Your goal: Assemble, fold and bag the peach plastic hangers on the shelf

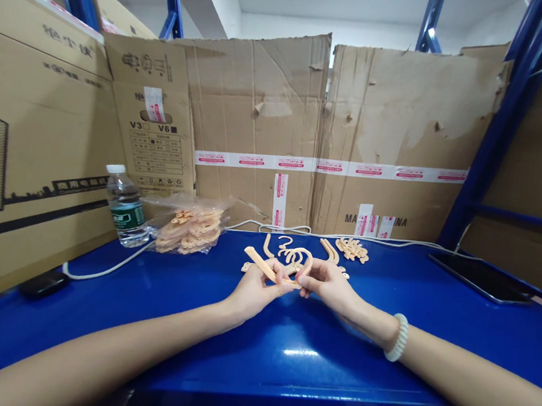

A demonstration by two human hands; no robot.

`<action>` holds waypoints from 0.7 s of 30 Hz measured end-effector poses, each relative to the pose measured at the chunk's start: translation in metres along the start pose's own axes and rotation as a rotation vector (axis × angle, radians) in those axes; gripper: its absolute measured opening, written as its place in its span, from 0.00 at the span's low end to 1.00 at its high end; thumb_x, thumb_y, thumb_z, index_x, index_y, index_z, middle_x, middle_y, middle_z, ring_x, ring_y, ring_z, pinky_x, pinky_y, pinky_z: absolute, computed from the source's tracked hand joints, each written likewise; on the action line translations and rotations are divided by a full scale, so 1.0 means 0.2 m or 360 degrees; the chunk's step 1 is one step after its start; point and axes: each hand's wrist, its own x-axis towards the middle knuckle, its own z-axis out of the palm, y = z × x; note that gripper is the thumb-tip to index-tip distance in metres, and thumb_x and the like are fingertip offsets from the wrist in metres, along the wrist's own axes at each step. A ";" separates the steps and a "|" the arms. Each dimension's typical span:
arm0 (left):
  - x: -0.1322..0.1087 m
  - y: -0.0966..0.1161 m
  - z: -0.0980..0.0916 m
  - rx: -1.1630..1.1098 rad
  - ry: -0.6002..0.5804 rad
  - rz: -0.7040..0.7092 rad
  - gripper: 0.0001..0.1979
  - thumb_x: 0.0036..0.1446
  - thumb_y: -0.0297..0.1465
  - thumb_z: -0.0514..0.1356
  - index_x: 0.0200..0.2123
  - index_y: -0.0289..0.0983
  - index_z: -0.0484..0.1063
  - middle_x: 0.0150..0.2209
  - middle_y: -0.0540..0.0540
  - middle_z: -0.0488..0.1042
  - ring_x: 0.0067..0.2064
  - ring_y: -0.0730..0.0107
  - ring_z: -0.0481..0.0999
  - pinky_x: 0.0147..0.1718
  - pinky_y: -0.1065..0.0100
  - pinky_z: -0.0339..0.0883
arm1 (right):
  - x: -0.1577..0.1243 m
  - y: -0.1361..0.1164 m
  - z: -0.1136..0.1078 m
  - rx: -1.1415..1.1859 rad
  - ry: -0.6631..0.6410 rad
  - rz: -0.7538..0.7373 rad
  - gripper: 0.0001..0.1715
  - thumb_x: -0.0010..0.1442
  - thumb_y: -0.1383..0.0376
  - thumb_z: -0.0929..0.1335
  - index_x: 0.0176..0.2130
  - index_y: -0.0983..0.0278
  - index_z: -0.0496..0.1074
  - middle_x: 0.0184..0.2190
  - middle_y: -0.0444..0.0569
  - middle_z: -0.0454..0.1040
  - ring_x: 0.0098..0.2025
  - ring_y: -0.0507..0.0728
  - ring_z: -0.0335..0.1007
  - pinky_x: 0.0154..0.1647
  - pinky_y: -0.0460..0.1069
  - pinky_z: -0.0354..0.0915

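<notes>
My left hand (252, 293) is closed around a beige hanger arm (256, 258), whose flat end points up and to the left. In my right hand (332, 288) a beige hanger hook (308, 256) is pinched, its curve rising above the fingers. The two pieces meet between my fingertips, where the fingers hide whether they are joined. Just behind my hands lie more hanger hooks (286, 242), a single curved arm (267, 246) and a few stacked curved arms (330, 251). A pile of small beige pieces (352, 249) sits to their right.
A clear bag of beige parts (193, 230) and a water bottle (127, 210) stand left on the blue table (181, 323). A black phone-like device (479, 278) lies right, a small black object (43, 284) far left. White cable (104, 269) and cardboard walls (260, 118) border the table.
</notes>
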 end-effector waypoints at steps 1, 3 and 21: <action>0.00 0.00 0.00 -0.0003 0.0008 0.0009 0.16 0.45 0.35 0.67 0.22 0.37 0.61 0.24 0.53 0.65 0.32 0.70 0.70 0.34 0.69 0.62 | 0.00 0.00 0.00 -0.0005 -0.0001 -0.0011 0.19 0.43 0.57 0.75 0.23 0.64 0.64 0.23 0.43 0.73 0.20 0.49 0.66 0.24 0.46 0.64; 0.00 -0.01 0.00 -0.0048 0.0044 0.0010 0.16 0.44 0.35 0.68 0.24 0.37 0.62 0.25 0.53 0.66 0.33 0.70 0.71 0.35 0.69 0.64 | 0.00 -0.01 0.01 -0.0002 -0.0008 -0.0011 0.20 0.43 0.56 0.75 0.23 0.64 0.65 0.23 0.43 0.73 0.21 0.49 0.67 0.25 0.46 0.64; -0.01 0.02 0.03 -0.0425 0.0084 -0.0462 0.23 0.39 0.31 0.73 0.35 0.33 0.65 0.29 0.47 0.77 0.29 0.73 0.76 0.31 0.71 0.72 | 0.07 -0.12 -0.15 -0.0384 0.0109 -0.0069 0.21 0.56 0.50 0.67 0.35 0.66 0.71 0.23 0.45 0.72 0.23 0.50 0.66 0.24 0.45 0.64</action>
